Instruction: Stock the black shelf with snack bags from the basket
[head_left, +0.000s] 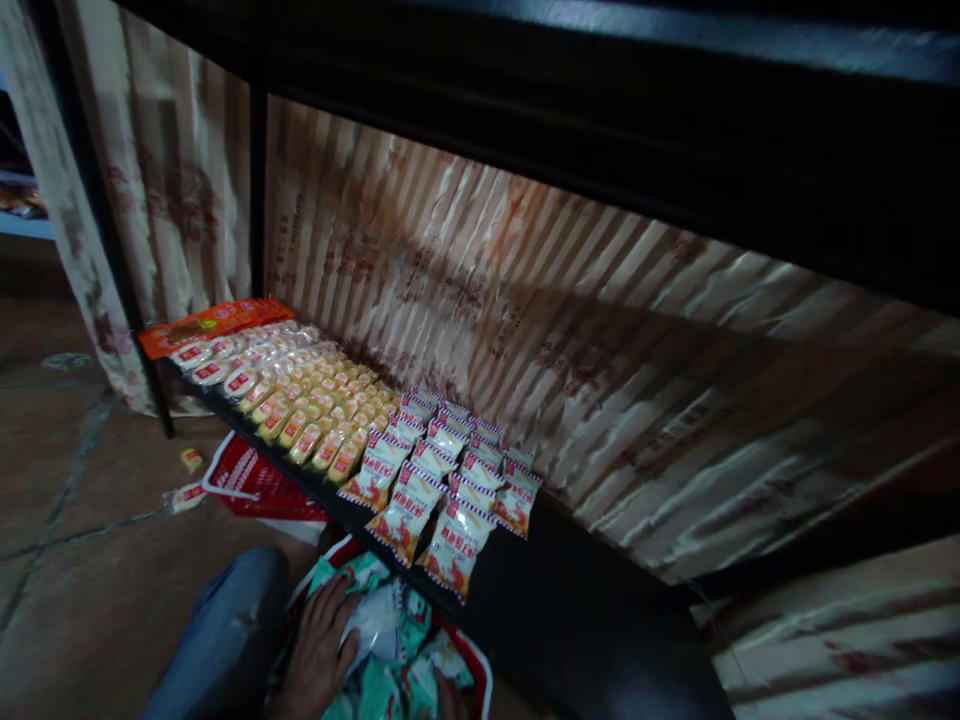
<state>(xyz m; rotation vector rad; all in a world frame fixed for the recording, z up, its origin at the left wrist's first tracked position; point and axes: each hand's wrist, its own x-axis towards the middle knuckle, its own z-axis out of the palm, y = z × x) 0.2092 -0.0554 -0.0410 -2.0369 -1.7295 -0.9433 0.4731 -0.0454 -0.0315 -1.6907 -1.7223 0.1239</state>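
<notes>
My left hand (321, 635) lies on green and white snack packets (416, 625) in a red basket (476, 660) below the shelf edge. Its fingers are stretched out, close to a pale, shiny packet (377, 625). At the bottom edge of the view, only a small part of my right hand (450, 695) shows, touching or just over the same packets; most of it is cut off. Above the basket, white and orange snack bags (457, 540) stand in rows on a black shelf (570, 610).
Small yellow wrapped cakes (307, 440) and white wrapped packs (240, 382) line the shelf's left part, beside an orange packet (214, 325). A second red basket (259, 480) is on the floor. Two loose packs lie near it. Striped wrapping (450, 270) covers the back; a black post (259, 190) stands left.
</notes>
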